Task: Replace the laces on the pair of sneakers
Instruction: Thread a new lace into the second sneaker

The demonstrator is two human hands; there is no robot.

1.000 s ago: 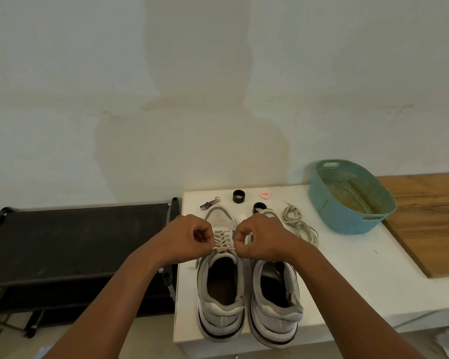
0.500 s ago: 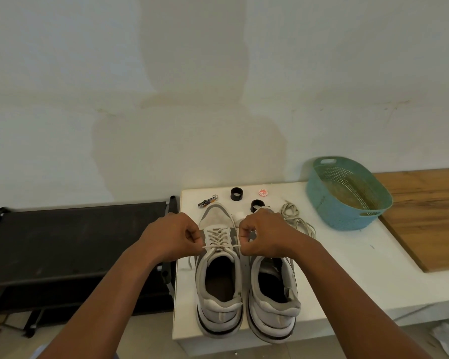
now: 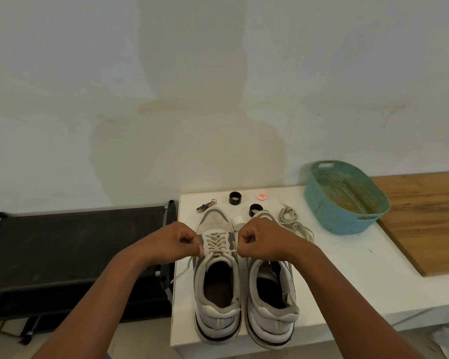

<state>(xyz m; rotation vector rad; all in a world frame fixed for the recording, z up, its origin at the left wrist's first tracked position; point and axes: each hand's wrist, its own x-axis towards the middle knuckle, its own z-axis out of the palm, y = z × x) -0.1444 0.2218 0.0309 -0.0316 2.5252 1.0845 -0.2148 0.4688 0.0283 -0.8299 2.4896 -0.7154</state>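
Nearest: two grey-and-white sneakers side by side, heels at the front edge of the white surface (image 3: 347,275), toes pointing away.

Left sneaker (image 3: 217,281): laced up to the top eyelets, cream lace (image 3: 216,242) criss-crossed over the tongue. Right sneaker (image 3: 271,304): its eyelet area is mostly hidden by the forearm; cannot tell if it is laced.

Left hand (image 3: 176,242): fingers curled, pinching one end of the lace just left of the top eyelets. A slack tail drops from this hand over the surface's left edge.

Right hand (image 3: 259,240): also curled, pinching the other end, held over the gap between the shoes. The strand between the hands runs straight and looks taut.

Handling judgement: the lace is light, soft and limp with no stiffness of its own, so it is best held by pinching close to the eyelet or at the tip; it should slide under tension. The sneakers look light with a flexible upper; even pull on both sides should keep the shoe from skidding.

Farther: loose bundle of laces (image 3: 293,221) right of the shoes, two black rings (image 3: 235,198), small round red-and-white item (image 3: 261,196), metal clip-like tool (image 3: 205,206), teal perforated basket (image 3: 324,211), wooden board (image 3: 425,216).
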